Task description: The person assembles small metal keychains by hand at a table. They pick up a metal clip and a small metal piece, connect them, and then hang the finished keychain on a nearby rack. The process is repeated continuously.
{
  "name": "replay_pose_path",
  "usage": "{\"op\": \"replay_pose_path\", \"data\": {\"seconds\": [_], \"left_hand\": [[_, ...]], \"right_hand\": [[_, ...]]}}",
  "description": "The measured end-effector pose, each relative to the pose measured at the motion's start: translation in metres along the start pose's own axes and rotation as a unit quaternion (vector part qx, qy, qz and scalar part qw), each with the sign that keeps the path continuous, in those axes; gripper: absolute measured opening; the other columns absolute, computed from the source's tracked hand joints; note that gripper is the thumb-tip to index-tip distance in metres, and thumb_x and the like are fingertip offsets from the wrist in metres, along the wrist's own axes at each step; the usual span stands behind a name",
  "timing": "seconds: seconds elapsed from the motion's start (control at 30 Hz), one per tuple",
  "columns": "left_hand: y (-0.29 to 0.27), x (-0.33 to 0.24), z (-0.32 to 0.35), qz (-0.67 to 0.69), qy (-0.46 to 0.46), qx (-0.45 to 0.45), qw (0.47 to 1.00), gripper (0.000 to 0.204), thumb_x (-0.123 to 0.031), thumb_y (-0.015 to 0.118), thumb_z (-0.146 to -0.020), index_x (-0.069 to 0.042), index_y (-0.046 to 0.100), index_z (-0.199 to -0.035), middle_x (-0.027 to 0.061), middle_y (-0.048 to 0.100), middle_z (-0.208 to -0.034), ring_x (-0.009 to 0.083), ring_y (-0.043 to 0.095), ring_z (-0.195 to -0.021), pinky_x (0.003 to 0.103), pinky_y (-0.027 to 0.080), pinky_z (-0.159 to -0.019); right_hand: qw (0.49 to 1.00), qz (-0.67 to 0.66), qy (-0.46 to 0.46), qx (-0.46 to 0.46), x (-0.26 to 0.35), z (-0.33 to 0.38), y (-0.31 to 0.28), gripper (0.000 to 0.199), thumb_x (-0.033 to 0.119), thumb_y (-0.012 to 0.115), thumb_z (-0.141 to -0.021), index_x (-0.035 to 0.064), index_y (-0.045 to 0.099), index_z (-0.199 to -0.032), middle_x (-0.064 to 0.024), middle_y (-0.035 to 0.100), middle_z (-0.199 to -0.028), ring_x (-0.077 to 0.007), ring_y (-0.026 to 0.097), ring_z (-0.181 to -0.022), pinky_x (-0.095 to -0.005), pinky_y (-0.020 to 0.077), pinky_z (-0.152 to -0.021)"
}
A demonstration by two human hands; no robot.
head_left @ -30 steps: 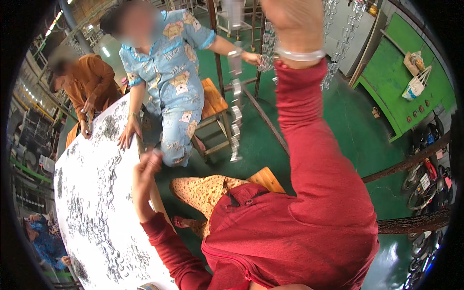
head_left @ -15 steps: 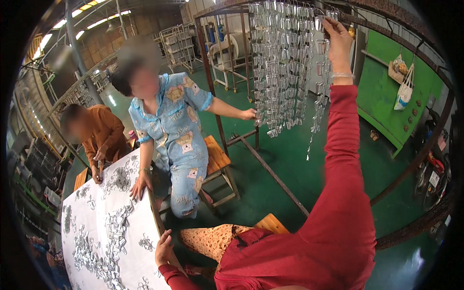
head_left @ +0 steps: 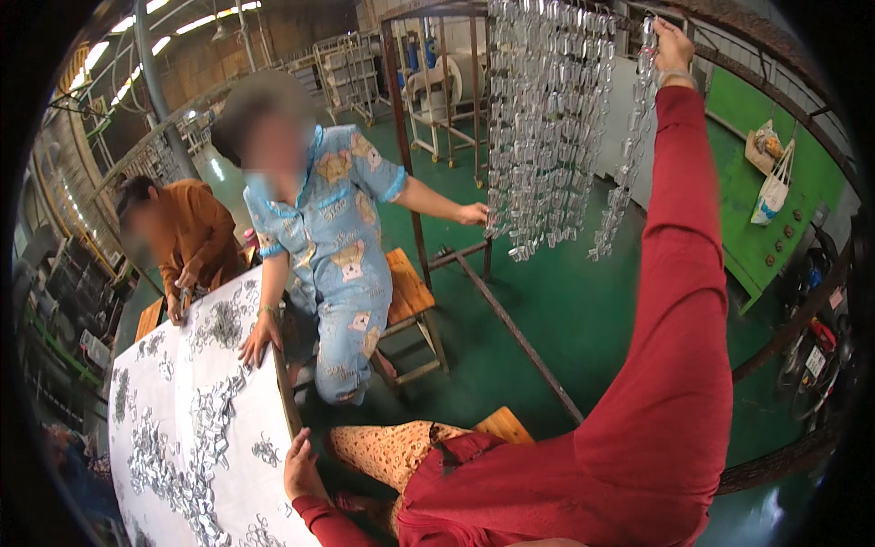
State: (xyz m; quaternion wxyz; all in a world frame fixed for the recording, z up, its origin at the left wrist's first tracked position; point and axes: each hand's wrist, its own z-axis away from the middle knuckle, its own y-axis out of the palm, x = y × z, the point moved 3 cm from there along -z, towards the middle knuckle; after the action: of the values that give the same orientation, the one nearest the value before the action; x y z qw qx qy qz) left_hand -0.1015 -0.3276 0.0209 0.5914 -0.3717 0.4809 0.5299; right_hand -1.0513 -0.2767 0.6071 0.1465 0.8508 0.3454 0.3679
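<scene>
Raised at the upper right, my right hand (head_left: 673,44) is closed at the top of a hanging strand of shiny metal pieces (head_left: 629,146), its fingertips pinched together. This strand hangs apart from a dense curtain of similar metal strands (head_left: 547,128) on a rusty frame. Low at the left, my left hand (head_left: 301,465) rests at the edge of a white-topped table (head_left: 260,415), holding nothing, with its fingers partly spread. Silvery metal pieces (head_left: 196,438) lie heaped on that table, beside small piles of dark wire hooks (head_left: 264,449).
A co-worker in blue patterned clothes (head_left: 333,246) touches the curtain's side with one hand and the table with the other. Another person in brown (head_left: 196,232) bends over the table's far end. Wooden stools (head_left: 407,287), a frame bar (head_left: 519,333) and a green panel (head_left: 729,210) stand nearby.
My right hand has moved right and drawn its strand away from the curtain, so a wider gap shows between them. My left hand remains by the table edge.
</scene>
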Motion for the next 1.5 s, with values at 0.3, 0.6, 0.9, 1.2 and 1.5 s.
{"op": "replay_pose_path", "data": {"seconds": [0.3, 0.6, 0.9, 1.2, 1.5], "left_hand": [[-0.004, -0.008, 0.007, -0.011, -0.037, 0.016, 0.999, 0.042, -0.021, 0.051, -0.092, -0.007, 0.046, -0.131, 0.0047, 0.029, -0.147, 0.0204, 0.022, -0.136, 0.043, 0.022, -0.105], [0.000, -0.007, 0.006, -0.008, -0.045, 0.020, 0.999, 0.039, -0.019, 0.048, -0.094, -0.009, 0.047, -0.131, 0.0030, 0.031, -0.146, 0.0191, 0.024, -0.135, 0.039, 0.025, -0.104], [0.006, 0.002, 0.000, 0.037, -0.015, 0.036, 0.999, 0.042, -0.020, 0.051, -0.093, -0.008, 0.045, -0.132, 0.0037, 0.036, -0.143, 0.0216, 0.026, -0.135, 0.040, 0.027, -0.103], [0.013, -0.006, 0.007, 0.064, 0.002, 0.000, 0.998, 0.041, -0.019, 0.053, -0.092, -0.004, 0.047, -0.130, 0.0068, 0.041, -0.140, 0.0206, 0.035, -0.130, 0.038, 0.031, -0.102], [0.104, -0.034, 0.079, -0.120, 0.147, -0.044, 0.981, 0.038, -0.029, 0.056, -0.086, -0.002, 0.060, -0.112, 0.0124, 0.060, -0.112, 0.0232, 0.053, -0.108, 0.034, 0.039, -0.094]], "right_hand": [[0.973, 0.232, -0.006, -0.006, 0.049, 0.101, 0.049, 0.016, 0.004, 0.060, -0.082, 0.0059, 0.065, -0.097, -0.0057, 0.066, -0.081, -0.0140, 0.062, -0.066, -0.0303, 0.0490, -0.051], [0.993, 0.088, -0.078, -0.017, 0.015, 0.057, 0.015, 0.024, 0.006, 0.068, -0.078, 0.0065, 0.067, -0.101, -0.0056, 0.065, -0.086, -0.0152, 0.058, -0.065, -0.0291, 0.0488, -0.053], [0.924, 0.209, -0.320, 0.005, 0.011, 0.344, 0.019, 0.029, 0.010, 0.046, -0.090, -0.0054, 0.057, -0.112, -0.0188, 0.060, -0.110, -0.0301, 0.057, -0.098, -0.0372, 0.0429, -0.087], [0.927, 0.145, 0.294, -0.182, -0.184, 0.592, 0.000, 0.058, 0.025, 0.033, -0.094, -0.0085, 0.019, -0.139, -0.0258, 0.015, -0.146, -0.0336, 0.020, -0.135, -0.0384, 0.0187, -0.110], [0.791, 0.240, 0.521, 0.213, -0.176, 0.799, -0.040, 0.035, 0.013, 0.040, -0.091, 0.0030, 0.045, -0.124, -0.0103, 0.053, -0.107, -0.0208, 0.051, -0.093, -0.0358, 0.0421, -0.079]]}}
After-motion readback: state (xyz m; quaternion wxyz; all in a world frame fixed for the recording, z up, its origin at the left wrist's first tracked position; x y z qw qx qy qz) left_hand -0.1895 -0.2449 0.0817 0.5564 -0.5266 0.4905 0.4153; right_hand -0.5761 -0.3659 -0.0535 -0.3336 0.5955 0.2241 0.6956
